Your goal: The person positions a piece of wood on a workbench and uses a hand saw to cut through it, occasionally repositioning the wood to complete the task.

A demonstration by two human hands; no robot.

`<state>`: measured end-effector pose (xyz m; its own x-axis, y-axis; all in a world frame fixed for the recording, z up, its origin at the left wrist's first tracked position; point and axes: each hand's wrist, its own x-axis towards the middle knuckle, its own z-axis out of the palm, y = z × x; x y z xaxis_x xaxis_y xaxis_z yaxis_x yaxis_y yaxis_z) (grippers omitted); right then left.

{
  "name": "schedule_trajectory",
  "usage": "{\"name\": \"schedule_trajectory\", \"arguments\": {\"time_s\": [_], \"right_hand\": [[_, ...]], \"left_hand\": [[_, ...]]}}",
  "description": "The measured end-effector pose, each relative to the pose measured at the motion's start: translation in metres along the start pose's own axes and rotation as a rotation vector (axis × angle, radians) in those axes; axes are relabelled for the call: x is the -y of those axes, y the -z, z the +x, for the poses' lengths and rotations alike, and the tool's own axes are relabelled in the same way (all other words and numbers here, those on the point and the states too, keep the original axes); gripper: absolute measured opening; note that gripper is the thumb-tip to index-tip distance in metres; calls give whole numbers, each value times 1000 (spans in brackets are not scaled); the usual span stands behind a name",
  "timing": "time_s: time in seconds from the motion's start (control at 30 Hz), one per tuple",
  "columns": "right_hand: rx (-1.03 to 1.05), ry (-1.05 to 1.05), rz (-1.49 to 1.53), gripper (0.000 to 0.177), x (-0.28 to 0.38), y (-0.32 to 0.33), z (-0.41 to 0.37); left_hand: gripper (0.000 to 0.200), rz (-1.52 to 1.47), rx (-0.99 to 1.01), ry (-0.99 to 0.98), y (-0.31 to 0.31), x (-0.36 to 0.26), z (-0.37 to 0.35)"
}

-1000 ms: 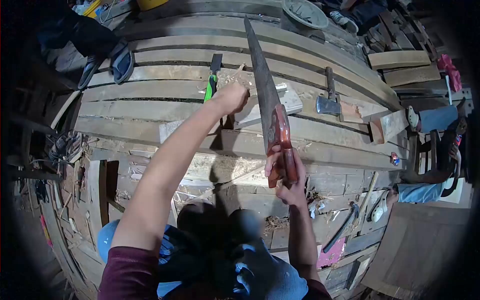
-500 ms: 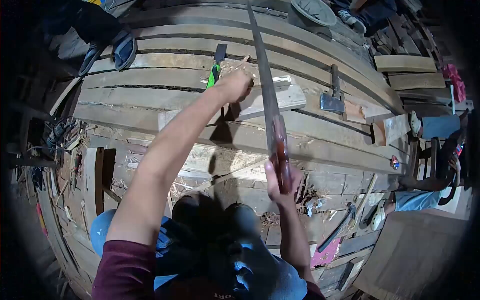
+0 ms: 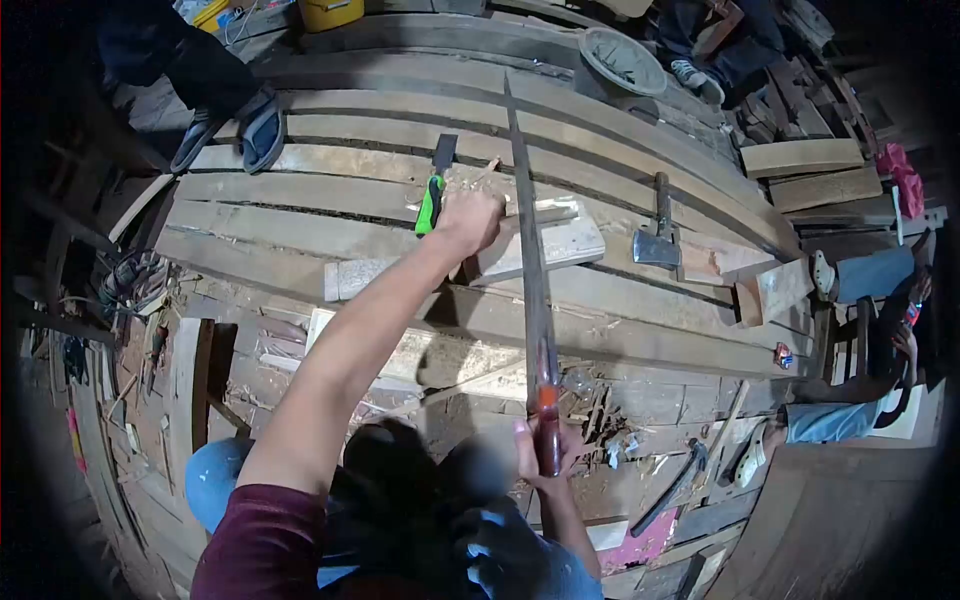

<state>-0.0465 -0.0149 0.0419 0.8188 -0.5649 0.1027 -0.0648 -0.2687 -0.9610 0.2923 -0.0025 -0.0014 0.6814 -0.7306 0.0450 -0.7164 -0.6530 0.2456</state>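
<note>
My left hand [image 3: 468, 222] clamps the short board [image 3: 568, 243] down, my right hand [image 3: 545, 455] grips the handsaw [image 3: 528, 250]; I should keep the blade straight and upright.

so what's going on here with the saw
A person's right hand grips the handle of a long hand saw, with the blade running away from them across a short board. Their left hand clamps down on the near end of that board, pinning it to the rough planks. A green-handled chisel lies just left of that hand and a hatchet to the right.
</note>
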Motion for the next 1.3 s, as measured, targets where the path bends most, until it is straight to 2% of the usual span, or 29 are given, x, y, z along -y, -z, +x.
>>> {"name": "schedule_trajectory", "arguments": {"time_s": [0.13,0.23,0.4,0.5,0.57,0.63,0.8,0.83,0.87,0.93,1.0,1.03,1.1,1.17,1.2,1.23,1.27,1.3], "right_hand": [[-56,98,-43,32,8,5,-11],[52,17,-13,30,15,15,-13],[46,-48,-56,26,7,9,-9],[-29,45,35,31,9,6,-22],[-18,95,-4,30,-3,15,-32],[-1,102,4,29,-1,18,-32],[23,-6,37,18,3,15,-9],[-16,48,152,13,-6,18,-25],[-6,122,67,12,-8,24,-36],[23,118,-8,14,-11,32,-39],[44,-32,29,19,7,24,-13],[38,-24,-35,20,2,22,7],[30,-55,36,20,8,20,14],[80,2,-85,18,16,32,-15],[-3,139,-21,17,11,29,-26],[-4,148,-20,16,8,35,-30],[25,56,-7,17,16,36,-25],[45,-35,9,18,19,37,-11]], "left_hand": [[16,-85,-54,-77,15,-13,-9],[14,-44,-3,-83,8,-21,-10],[17,-53,8,-81,21,-24,-8],[17,-8,15,-83,17,-26,-9],[17,44,88,-56,22,-30,-9],[18,-39,49,-73,20,-28,-10],[17,-10,48,-99,11,-25,-6],[17,-15,54,-85,9,-23,-5],[17,28,43,-103,17,-28,-10],[17,44,62,-86,20,-29,-8],[17,32,71,-114,16,-28,-8],[17,29,77,-110,16,-30,-11],[17,33,83,-105,21,-31,-12],[17,33,59,-119,18,-31,-15],[17,72,43,-128,21,-33,-13],[18,108,37,-130,22,-34,-16],[20,-18,55,-123,22,-31,-13],[20,-17,59,-135,21,-28,-13]]}}
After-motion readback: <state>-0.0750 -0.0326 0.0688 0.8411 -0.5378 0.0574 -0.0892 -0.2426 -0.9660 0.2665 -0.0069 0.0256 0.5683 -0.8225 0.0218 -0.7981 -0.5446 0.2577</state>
